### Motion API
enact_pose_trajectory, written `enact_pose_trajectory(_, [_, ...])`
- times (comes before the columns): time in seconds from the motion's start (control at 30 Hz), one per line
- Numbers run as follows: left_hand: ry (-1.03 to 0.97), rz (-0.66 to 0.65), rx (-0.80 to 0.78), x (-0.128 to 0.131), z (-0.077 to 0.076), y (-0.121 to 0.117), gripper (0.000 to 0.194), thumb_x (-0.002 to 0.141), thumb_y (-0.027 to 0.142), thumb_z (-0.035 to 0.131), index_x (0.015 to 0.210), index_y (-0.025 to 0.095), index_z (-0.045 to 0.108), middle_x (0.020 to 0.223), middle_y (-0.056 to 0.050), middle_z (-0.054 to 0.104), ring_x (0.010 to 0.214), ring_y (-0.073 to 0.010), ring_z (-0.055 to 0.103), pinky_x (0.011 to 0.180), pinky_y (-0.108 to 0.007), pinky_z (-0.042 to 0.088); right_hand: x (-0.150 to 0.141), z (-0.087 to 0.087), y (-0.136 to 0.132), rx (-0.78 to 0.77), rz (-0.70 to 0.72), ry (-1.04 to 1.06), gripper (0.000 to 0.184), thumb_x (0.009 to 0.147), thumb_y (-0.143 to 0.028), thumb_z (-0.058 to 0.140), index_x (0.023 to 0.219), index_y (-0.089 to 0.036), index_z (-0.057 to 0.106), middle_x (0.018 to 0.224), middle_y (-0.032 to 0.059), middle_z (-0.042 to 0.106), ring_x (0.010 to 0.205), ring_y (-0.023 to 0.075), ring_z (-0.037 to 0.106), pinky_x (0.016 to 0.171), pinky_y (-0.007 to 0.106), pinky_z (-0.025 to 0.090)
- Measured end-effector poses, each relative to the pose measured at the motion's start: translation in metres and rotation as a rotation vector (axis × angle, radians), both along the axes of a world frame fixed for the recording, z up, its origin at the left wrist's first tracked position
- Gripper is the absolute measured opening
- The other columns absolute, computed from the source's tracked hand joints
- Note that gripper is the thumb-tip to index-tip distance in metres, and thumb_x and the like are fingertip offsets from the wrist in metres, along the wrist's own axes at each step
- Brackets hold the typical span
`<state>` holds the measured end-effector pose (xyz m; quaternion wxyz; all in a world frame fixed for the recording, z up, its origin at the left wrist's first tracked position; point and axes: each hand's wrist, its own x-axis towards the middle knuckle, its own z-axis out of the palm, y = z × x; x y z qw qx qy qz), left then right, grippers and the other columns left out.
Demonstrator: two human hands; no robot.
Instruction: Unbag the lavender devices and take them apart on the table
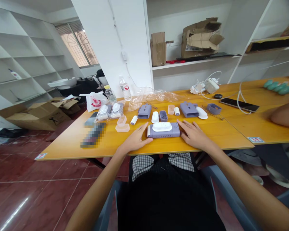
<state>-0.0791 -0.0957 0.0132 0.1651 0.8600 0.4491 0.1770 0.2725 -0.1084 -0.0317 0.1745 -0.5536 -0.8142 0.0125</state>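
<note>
A grey-purple oblong case (163, 134) lies lengthwise before me near the table's front edge, with a white bristled brush piece (162, 127) on its upper side. At its left end, my left hand (136, 138) rests open on the table, thumb and fingers apart. My right hand (194, 135) lies open by the other end, fingers stretched toward the case. Neither hand grips anything. Just behind are a second white brush piece (155, 117), a small purple cup (163, 115) and two purple housings (144, 111). White cylinders (134, 120) and pale pink boxes (122, 127) lie around them.
Bagged parts (115, 110), bottles (125, 89) and crumpled clear plastic (146, 96) occupy the back left. Toward the right are a purple tray (214, 108), a phone (240, 105) with a white cable and a charger (211, 85). Another person's arm (285, 115) rests at far right.
</note>
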Motion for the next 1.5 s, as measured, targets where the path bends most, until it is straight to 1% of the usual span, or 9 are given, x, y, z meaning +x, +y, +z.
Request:
enact_pose_trajectory(0.13, [-0.054,0.003,-0.051,0.013,0.001,0.013,0.089,0.092,0.057,0.078,0.166,0.02,0.044,0.172,-0.017,0.048,0.159,-0.0392,0.047,0.133,-0.058,0.036,0.002,0.006,-0.006,-0.017,0.102,0.1,0.092,0.097,-0.036,0.059,0.178,-0.024,0.016,0.17,0.0148,0.051,0.157,0.0376,0.048,0.131,0.065,0.031])
enact_pose_trajectory(0.3, [-0.077,-0.013,-0.078,0.019,-0.002,0.012,0.094,0.082,0.055,0.089,0.162,0.025,0.051,0.167,-0.013,0.055,0.154,-0.0399,0.052,0.131,-0.059,0.038,0.0,0.01,-0.007,-0.016,0.087,0.152,0.107,0.092,-0.062,0.071,0.178,-0.027,0.018,0.168,0.0173,0.052,0.154,0.0427,0.05,0.127,0.065,0.036])
enact_pose_trajectory(0.5, [-0.184,-0.014,-0.092,0.015,-0.005,0.009,0.093,0.08,0.052,0.092,0.161,0.026,0.055,0.161,-0.014,0.06,0.14,-0.0387,0.063,0.121,-0.059,0.049,0.0,0.006,-0.003,0.008,0.098,0.136,0.09,0.096,-0.068,0.065,0.171,-0.026,0.037,0.164,0.0174,0.057,0.149,0.0436,0.055,0.125,0.066,0.038])
enact_pose_trajectory(0.63, [-0.268,-0.061,-0.182,0.008,-0.006,0.014,0.091,0.077,0.052,0.095,0.156,0.023,0.06,0.153,-0.015,0.067,0.129,-0.0352,0.07,0.116,-0.056,0.054,0.002,0.006,-0.004,0.009,0.133,0.117,0.085,0.103,-0.065,0.055,0.173,-0.025,0.03,0.166,0.0183,0.054,0.15,0.0427,0.053,0.125,0.066,0.037])
enact_pose_trajectory(0.93, [-0.21,-0.1,-0.097,0.007,-0.003,0.009,0.079,0.086,0.053,0.086,0.156,0.025,0.061,0.159,-0.013,0.064,0.142,-0.0365,0.064,0.122,-0.058,0.05,0.003,0.008,-0.005,-0.012,0.129,0.08,0.085,0.105,-0.058,0.05,0.177,-0.023,0.019,0.167,0.0197,0.053,0.151,0.0444,0.052,0.124,0.066,0.038])
enact_pose_trajectory(1.07, [-0.196,-0.092,-0.09,0.006,0.001,0.006,0.077,0.083,0.05,0.088,0.151,0.024,0.065,0.154,-0.012,0.068,0.139,-0.0358,0.067,0.122,-0.056,0.051,0.003,0.009,-0.005,-0.012,0.131,0.073,0.084,0.105,-0.058,0.05,0.176,-0.022,0.023,0.166,0.0201,0.054,0.15,0.0432,0.052,0.125,0.064,0.038])
enact_pose_trajectory(1.2, [-0.155,-0.074,-0.064,0.008,0.0,0.007,0.078,0.082,0.05,0.086,0.151,0.023,0.065,0.154,-0.014,0.067,0.141,-0.0367,0.064,0.125,-0.059,0.047,0.003,0.01,-0.005,-0.013,0.133,0.076,0.082,0.105,-0.058,0.051,0.174,-0.022,0.026,0.166,0.019,0.054,0.151,0.0424,0.051,0.126,0.063,0.037])
enact_pose_trajectory(1.4, [-0.152,-0.081,-0.034,0.011,-0.002,0.006,0.07,0.078,0.039,0.085,0.144,0.022,0.067,0.134,-0.011,0.075,0.121,-0.033,0.072,0.114,-0.054,0.056,0.003,0.01,-0.006,-0.021,0.145,0.082,0.079,0.105,-0.056,0.052,0.173,-0.022,0.029,0.166,0.0193,0.054,0.152,0.0424,0.05,0.127,0.064,0.035])
enact_pose_trajectory(1.5, [-0.105,-0.064,0.001,0.012,-0.002,0.003,0.071,0.078,0.038,0.084,0.144,0.021,0.065,0.14,-0.013,0.072,0.128,-0.036,0.068,0.119,-0.056,0.052,0.003,0.01,-0.006,-0.012,0.149,0.083,0.08,0.105,-0.056,0.052,0.174,-0.024,0.027,0.167,0.0182,0.054,0.152,0.0423,0.051,0.127,0.065,0.035])
